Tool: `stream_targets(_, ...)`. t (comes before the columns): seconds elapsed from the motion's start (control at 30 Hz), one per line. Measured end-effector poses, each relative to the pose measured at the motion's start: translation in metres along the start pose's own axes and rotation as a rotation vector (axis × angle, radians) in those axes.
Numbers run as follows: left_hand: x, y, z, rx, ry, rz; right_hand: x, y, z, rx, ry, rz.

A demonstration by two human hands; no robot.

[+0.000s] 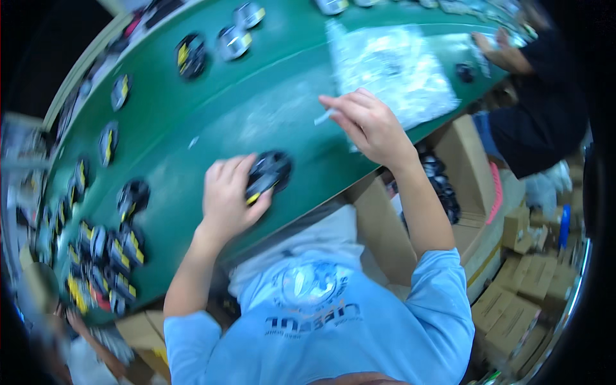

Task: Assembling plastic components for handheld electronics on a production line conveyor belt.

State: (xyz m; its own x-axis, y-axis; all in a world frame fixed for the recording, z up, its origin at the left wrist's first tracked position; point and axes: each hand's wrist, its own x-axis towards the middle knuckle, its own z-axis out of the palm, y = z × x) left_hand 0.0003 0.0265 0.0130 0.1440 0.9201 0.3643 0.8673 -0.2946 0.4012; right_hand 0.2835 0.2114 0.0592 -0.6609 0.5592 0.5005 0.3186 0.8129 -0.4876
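My left hand (pixel 226 196) is closed around the side of a round black part (pixel 274 168) with a glossy grey piece and a yellow strip; its exact kind cannot be made out. The part rests on the green table (pixel 256 122) near its front edge. Raised over the table to the right, my right hand (pixel 372 125) pinches a small pale strip (pixel 325 117) between thumb and fingers. Beyond that hand lies a pile of clear plastic bags (pixel 398 74). A tiny white scrap (pixel 194 142) is on the table left of the black part.
A heap of similar grey, black and yellow parts (pixel 106 256) lies at the left, with more along the far side. Below the table edge stands an open carton (pixel 471 173) holding black parts. A co-worker (pixel 539 96) is at the right, another person (pixel 96 353) at lower left.
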Motion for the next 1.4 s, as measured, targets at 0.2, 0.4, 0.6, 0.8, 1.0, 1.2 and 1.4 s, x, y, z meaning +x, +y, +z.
stream_targets(0.2,0.004,0.002,0.014,-0.063,0.037,0.070,0.013,-0.015,0.052,0.162,-0.253,-0.202)
stream_targets(0.4,-0.005,0.006,0.013,-0.017,0.012,0.073,0.023,-0.014,0.066,0.183,-0.349,-0.289)
stream_targets(0.6,-0.005,0.006,0.016,-0.048,0.011,0.077,0.004,-0.008,0.059,0.308,-0.420,-0.214)
stream_targets(0.8,-0.002,0.003,0.013,-0.060,0.022,0.051,-0.013,-0.029,0.075,0.273,-0.170,-0.110)
stream_targets(1.0,-0.002,0.002,0.015,-0.075,0.090,0.074,-0.033,-0.049,0.081,0.455,0.017,0.235)
stream_targets(1.2,-0.010,0.005,0.024,-0.080,0.166,0.049,-0.050,-0.041,0.087,0.233,0.013,0.189)
stream_targets(1.4,-0.009,0.006,0.029,-0.023,0.158,0.047,-0.071,-0.018,0.086,0.425,0.127,0.507)
